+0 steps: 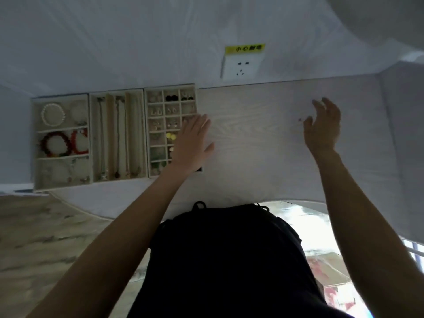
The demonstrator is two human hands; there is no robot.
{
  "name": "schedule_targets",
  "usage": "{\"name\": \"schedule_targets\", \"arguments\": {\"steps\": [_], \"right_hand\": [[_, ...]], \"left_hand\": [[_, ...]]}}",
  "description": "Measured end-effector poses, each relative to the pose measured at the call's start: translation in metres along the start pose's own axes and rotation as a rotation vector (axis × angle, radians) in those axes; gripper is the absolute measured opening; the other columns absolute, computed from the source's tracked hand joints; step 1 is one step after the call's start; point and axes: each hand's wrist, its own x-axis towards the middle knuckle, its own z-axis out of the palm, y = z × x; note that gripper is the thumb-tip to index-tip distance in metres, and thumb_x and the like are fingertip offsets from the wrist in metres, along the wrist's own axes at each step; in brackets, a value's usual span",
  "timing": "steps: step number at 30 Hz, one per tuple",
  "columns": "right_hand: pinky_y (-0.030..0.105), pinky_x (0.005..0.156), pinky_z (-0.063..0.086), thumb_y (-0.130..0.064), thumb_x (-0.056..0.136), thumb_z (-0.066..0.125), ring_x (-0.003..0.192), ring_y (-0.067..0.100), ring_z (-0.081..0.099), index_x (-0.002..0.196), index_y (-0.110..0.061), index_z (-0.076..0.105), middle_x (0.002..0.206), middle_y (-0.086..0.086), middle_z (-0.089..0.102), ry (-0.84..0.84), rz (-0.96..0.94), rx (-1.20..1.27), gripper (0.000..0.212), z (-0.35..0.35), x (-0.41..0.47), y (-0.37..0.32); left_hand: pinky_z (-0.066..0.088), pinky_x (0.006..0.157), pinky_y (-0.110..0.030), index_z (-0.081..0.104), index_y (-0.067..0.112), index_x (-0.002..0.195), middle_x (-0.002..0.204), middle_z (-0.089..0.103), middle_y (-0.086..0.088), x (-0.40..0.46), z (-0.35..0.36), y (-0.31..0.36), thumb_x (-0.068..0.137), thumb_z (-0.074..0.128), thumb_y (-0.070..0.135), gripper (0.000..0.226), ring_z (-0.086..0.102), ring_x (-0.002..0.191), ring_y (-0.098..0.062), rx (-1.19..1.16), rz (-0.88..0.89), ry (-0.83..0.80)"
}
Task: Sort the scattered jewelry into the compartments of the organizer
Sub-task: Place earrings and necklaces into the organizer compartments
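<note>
Three trays sit side by side along the back edge of the table (252, 138), and they look well filled already. The left tray (36, 143) holds bracelets, a pearl bracelet (53, 115) up top and a dark red bead bracelet (56, 144) in the middle section. The middle tray (91, 138) has long slots with necklaces laid lengthwise, running away from the person. The small-grid tray (171, 86) on the right carries earrings and other little pieces in its squares.

Left hand (192, 143) is flat, fingers straight and together, lying over the right edge of that grid tray, holding nothing. Right hand (322, 127) is out to the right, well apart from the trays, fingers loosely spread and lifted, also with nothing in it that I can make out.

Now the key piece: a tiny reddish item (299, 120) lies on the bare table just beside the right thumb, to its left. Too small to tell what it is, likely an earring or bead. The right hand is much the nearer one. So the pickup looks like the right hand's job, a fine pinch, then a carry leftward across the table to the grid tray. A white wall socket (241, 66) with a yellow label sits behind.
</note>
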Motion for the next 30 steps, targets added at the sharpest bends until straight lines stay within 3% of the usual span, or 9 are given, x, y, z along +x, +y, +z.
{"name": "schedule_targets", "arguments": {"steps": [3, 7, 10, 14, 17, 20, 23, 27, 30], "right_hand": [[0.032, 0.109, 0.025, -0.008, 0.095, 0.042, 0.135, 0.027, 0.03, 0.14, -0.01, 0.04, 0.148, 0.012, 0.033, -0.107, 0.013, -0.005, 0.045, -0.001, 0.027, 0.014], [0.036, 0.089, 0.04, -0.008, 0.094, 0.042, 0.109, 0.037, 0.052, 0.118, -0.006, 0.062, 0.119, 0.021, 0.056, -0.142, -0.021, -0.023, 0.03, 0.003, 0.034, 0.007], [0.036, 0.077, 0.042, -0.011, 0.095, 0.046, 0.094, 0.036, 0.056, 0.105, -0.003, 0.065, 0.106, 0.021, 0.058, -0.185, -0.153, 0.038, 0.024, 0.015, 0.007, -0.025], [0.034, 0.072, 0.04, -0.012, 0.093, 0.047, 0.091, 0.032, 0.055, 0.1, -0.001, 0.061, 0.098, 0.02, 0.058, -0.294, -0.367, 0.103, 0.019, 0.038, -0.048, -0.084], [0.034, 0.07, 0.039, -0.012, 0.091, 0.049, 0.09, 0.031, 0.053, 0.096, -0.001, 0.058, 0.096, 0.018, 0.058, -0.328, -0.436, 0.113, 0.016, 0.05, -0.074, -0.114], [0.032, 0.067, 0.037, -0.012, 0.092, 0.051, 0.084, 0.029, 0.055, 0.092, -0.002, 0.057, 0.094, 0.016, 0.058, -0.35, -0.363, 0.235, 0.012, 0.054, -0.082, -0.131], [0.033, 0.065, 0.041, -0.013, 0.093, 0.052, 0.076, 0.025, 0.056, 0.09, -0.005, 0.055, 0.087, 0.011, 0.06, -0.364, -0.284, 0.329, 0.009, 0.053, -0.084, -0.143], [0.01, 0.062, 0.041, -0.017, 0.088, 0.063, 0.076, 0.011, 0.056, 0.092, -0.008, 0.062, 0.084, 0.0, 0.063, -0.383, -0.104, 0.572, 0.01, 0.043, -0.075, -0.163], [0.019, 0.068, 0.046, -0.02, 0.083, 0.067, 0.077, 0.012, 0.06, 0.085, -0.014, 0.065, 0.082, 0.0, 0.067, -0.388, -0.029, 0.656, 0.007, 0.039, -0.06, -0.186]], "left_hand": [[0.004, 0.117, -0.038, 0.04, 0.003, 0.14, 0.154, 0.024, -0.008, -0.005, 0.002, -0.002, 0.093, 0.052, 0.021, 0.052, 0.016, 0.143, -0.025, 0.087, -0.015, 0.034], [0.018, 0.114, -0.048, 0.05, 0.004, 0.132, 0.149, 0.035, -0.012, -0.013, -0.001, 0.0, 0.087, 0.059, 0.016, 0.048, 0.027, 0.139, -0.029, 0.118, -0.047, 0.092], [0.023, 0.113, -0.05, 0.052, 0.005, 0.131, 0.143, 0.044, -0.012, -0.019, -0.003, 0.004, 0.087, 0.06, 0.018, 0.046, 0.034, 0.135, -0.031, 0.127, -0.055, 0.112], [0.024, 0.112, -0.049, 0.054, 0.006, 0.129, 0.14, 0.047, -0.01, -0.024, -0.006, 0.005, 0.088, 0.056, 0.021, 0.043, 0.037, 0.133, -0.031, 0.079, -0.067, 0.107], [0.038, 0.104, -0.047, 0.062, 0.009, 0.118, 0.126, 0.059, -0.01, -0.032, -0.009, 0.002, 0.086, 0.053, 0.02, 0.035, 0.048, 0.122, -0.032, 0.001, -0.14, 0.204], [0.041, 0.1, -0.041, 0.064, 0.011, 0.115, 0.119, 0.062, -0.009, -0.051, -0.015, -0.005, 0.086, 0.059, 0.013, 0.03, 0.051, 0.114, -0.03, -0.138, -0.332, 0.372], [0.037, 0.101, -0.038, 0.058, 0.014, 0.124, 0.125, 0.056, -0.007, -0.07, -0.02, -0.02, 0.089, 0.059, 0.016, 0.034, 0.046, 0.118, -0.027, -0.216, -0.504, 0.395], [0.04, 0.093, -0.044, 0.056, 0.009, 0.124, 0.12, 0.058, -0.015, -0.081, -0.022, -0.052, 0.089, 0.058, 0.013, 0.035, 0.051, 0.109, -0.036, -0.186, -0.534, 0.407], [0.044, 0.09, -0.046, 0.053, 0.008, 0.129, 0.118, 0.058, -0.017, -0.078, -0.026, -0.064, 0.091, 0.056, 0.017, 0.038, 0.053, 0.106, -0.037, -0.232, -0.536, 0.341]]}}
